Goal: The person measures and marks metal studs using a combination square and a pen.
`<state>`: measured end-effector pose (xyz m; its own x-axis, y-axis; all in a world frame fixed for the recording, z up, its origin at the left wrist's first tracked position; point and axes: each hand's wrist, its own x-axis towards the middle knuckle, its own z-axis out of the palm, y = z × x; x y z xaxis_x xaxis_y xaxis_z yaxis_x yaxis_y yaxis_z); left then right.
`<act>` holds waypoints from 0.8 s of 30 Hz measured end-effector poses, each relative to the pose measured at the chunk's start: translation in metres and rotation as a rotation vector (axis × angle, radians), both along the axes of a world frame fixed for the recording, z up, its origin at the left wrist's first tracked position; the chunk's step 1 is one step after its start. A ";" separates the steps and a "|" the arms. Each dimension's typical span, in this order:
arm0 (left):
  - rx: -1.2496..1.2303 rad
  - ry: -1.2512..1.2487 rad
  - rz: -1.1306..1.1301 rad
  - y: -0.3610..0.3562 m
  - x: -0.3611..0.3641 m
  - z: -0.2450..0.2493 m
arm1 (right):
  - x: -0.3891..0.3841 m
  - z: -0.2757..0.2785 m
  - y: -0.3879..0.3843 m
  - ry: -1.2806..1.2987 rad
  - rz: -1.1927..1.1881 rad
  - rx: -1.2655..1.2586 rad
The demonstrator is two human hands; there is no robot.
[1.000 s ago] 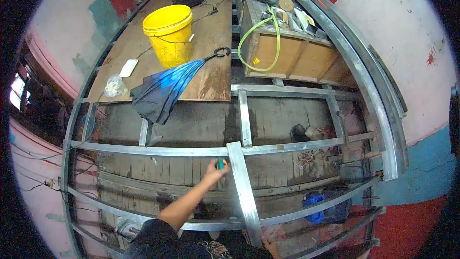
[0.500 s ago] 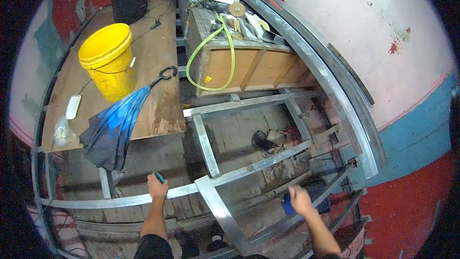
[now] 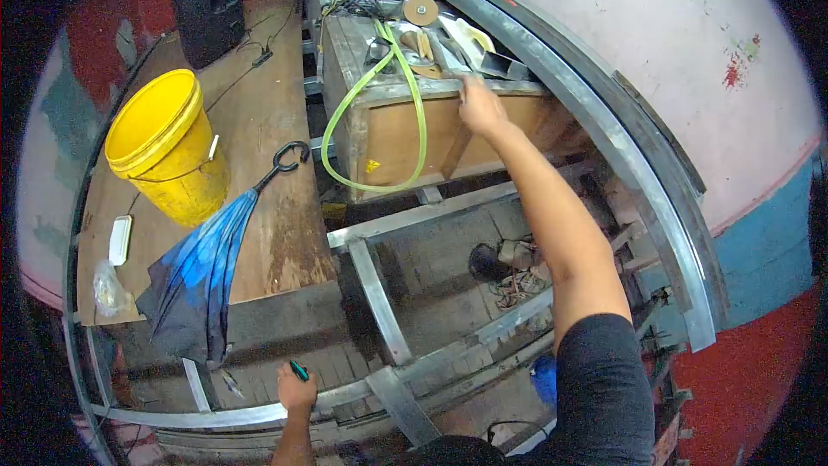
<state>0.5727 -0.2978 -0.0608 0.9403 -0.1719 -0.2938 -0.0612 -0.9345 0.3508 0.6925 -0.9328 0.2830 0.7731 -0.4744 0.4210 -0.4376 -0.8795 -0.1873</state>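
Note:
My left hand [image 3: 297, 390] is closed around a small teal-and-black object [image 3: 298, 370], most of it hidden in the fist. It is beside the curved metal rail [image 3: 233, 417] at the front of the frame. Stretched far forward, my right hand [image 3: 481, 106] reaches the front top edge of a wooden cabinet [image 3: 401, 134], its fingertips right at that edge. The back of the hand mostly hides those fingers. Just beyond them lie loose items and a dark metal piece [image 3: 504, 66]. A looped yellow-green hose [image 3: 422, 125] hangs down the cabinet front, left of this hand.
A plywood sheet [image 3: 285, 246] holds a yellow bucket [image 3: 177, 194], a folded blue umbrella [image 3: 207, 250] and a black speaker [image 3: 207, 9]. Welded metal bars [image 3: 379, 302] cross open gaps above the plank floor. Long curved metal strips [image 3: 642, 181] run along the right wall.
My right hand has moved from low over the right part of the frame, up and forward to the cabinet's edge. My left hand still grips the small object. The camera view has shifted.

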 end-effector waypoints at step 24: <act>0.034 0.088 0.087 -0.006 0.007 0.002 | 0.114 0.015 -0.093 0.562 -0.046 -0.096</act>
<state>0.5794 -0.3042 -0.0590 0.9215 -0.0790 -0.3801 0.0505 -0.9464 0.3191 0.8065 -1.0263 0.2985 0.8703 -0.4924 -0.0061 -0.4848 -0.8589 0.1649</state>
